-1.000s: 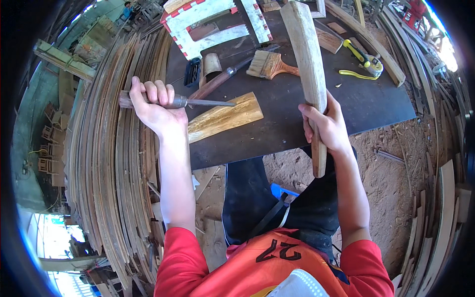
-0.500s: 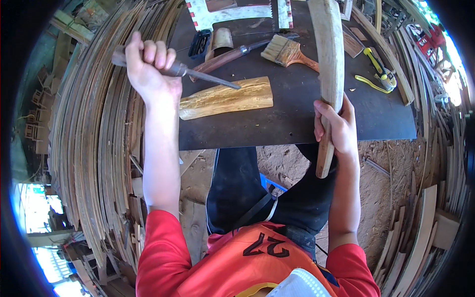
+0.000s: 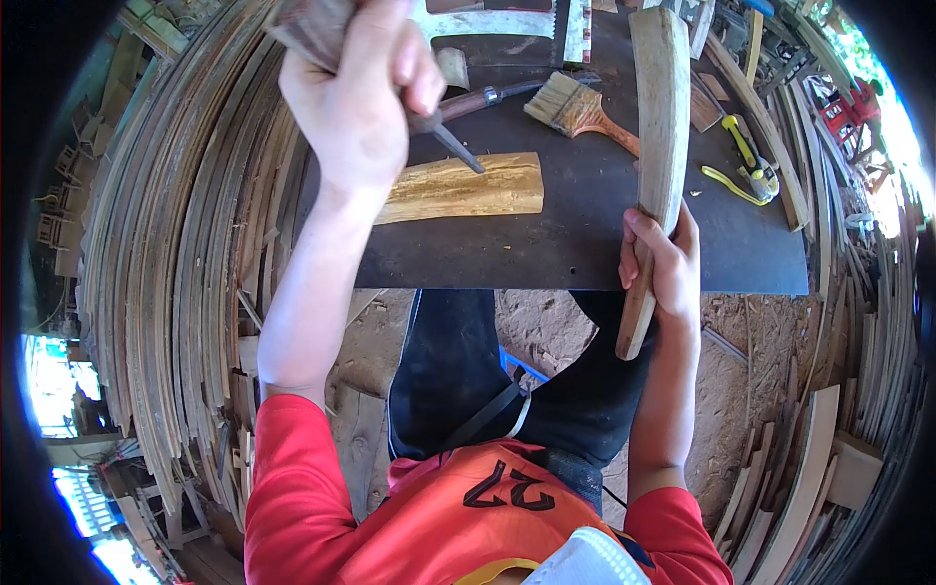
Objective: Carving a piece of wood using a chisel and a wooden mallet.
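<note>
My left hand [image 3: 353,117] is wrapped round the wooden handle of a chisel [image 3: 454,146], raised high at the left. The chisel's steel blade slants down to the right, its tip over the gouged top of a yellowish split wood piece [image 3: 487,193]; I cannot tell whether they touch. That wood piece lies across the dark table, its left end hidden behind my forearm. At the right, my right hand [image 3: 667,255] grips the lower part of a long, pale wooden club [image 3: 661,117], which points away from me above the table.
On the dark table [image 3: 585,263] lie a flat paintbrush [image 3: 575,105], a second wood-handled tool [image 3: 473,100], a frame-like saw [image 3: 497,21] and yellow-handled pliers [image 3: 749,171]. Long wooden strips [image 3: 185,244] are stacked at the left. More boards [image 3: 795,468] stand at the right.
My left hand has moved up and to the right, and the chisel slopes more steeply, its tip still over the wood piece. My right hand with the club has barely moved.
</note>
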`<state>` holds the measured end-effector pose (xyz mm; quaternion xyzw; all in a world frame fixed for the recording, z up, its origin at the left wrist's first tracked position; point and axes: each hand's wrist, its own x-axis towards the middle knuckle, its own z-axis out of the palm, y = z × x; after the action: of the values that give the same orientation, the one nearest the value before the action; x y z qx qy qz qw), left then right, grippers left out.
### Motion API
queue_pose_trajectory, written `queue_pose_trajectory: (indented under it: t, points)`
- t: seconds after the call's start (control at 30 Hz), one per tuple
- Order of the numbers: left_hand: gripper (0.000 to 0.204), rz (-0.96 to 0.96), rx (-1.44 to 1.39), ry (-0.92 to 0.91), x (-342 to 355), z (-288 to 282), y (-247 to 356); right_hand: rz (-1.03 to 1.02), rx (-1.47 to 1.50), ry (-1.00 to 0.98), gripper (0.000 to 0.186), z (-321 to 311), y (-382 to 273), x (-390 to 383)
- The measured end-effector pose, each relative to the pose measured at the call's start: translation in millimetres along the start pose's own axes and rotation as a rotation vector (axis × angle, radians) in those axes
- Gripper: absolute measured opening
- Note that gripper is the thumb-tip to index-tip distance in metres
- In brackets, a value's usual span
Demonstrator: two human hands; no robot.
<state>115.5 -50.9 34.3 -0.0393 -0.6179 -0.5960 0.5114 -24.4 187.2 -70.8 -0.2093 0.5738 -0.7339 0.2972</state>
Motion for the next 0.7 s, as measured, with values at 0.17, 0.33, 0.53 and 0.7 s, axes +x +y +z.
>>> queue_pose_trajectory:
  t: [0.17,0.33,0.53,0.7]
  points:
    - [0.010,0.064,-0.035,-0.078,-3,24,-2,0.013,0.028,-0.013,0.024,0,0,-1]
    - [0.015,-0.059,-0.095,-0.077,5,32,4,0.017,0.007,0.002,0.025,-1,0,-2]
    - [0.018,0.045,0.127,-0.038,15,36,-9,0.011,0.004,0.005,0.026,0,1,-1]
    - [0.020,0.019,0.059,-0.018,17,35,-9,0.001,-0.007,-0.005,0.025,1,0,0]
